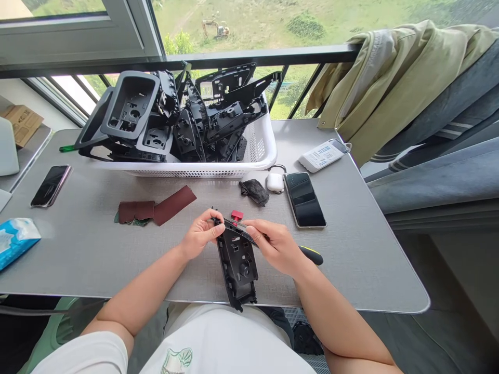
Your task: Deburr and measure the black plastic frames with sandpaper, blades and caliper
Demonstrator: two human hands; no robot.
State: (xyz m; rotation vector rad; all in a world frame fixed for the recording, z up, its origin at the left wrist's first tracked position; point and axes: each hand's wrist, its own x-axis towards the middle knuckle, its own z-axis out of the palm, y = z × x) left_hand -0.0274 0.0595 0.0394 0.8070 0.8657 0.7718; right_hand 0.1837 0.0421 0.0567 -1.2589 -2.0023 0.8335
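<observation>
A long black plastic housing (239,265) with slots and a round boss lies tilted at the table's near edge, in front of my body. My left hand (202,232) is closed, pinching the housing's far end between thumb and fingers. With thumb and fingers pressed together, my right hand (276,244) grips a slim dark tool (246,235) that lies across that end; its exact kind is hard to make out. Just beyond the fingers is a small red piece (237,215). A black and yellow handle (312,255) shows past my right wrist; whether it joins the slim tool is hidden.
A white basket (268,156) piled with black and grey plastic parts stands at the back. Brown sandpaper (156,210), a crumpled black cloth (254,192), a white earbud case (275,183) and two phones lie on the grey table (97,249). Clothes (390,78) hang at right.
</observation>
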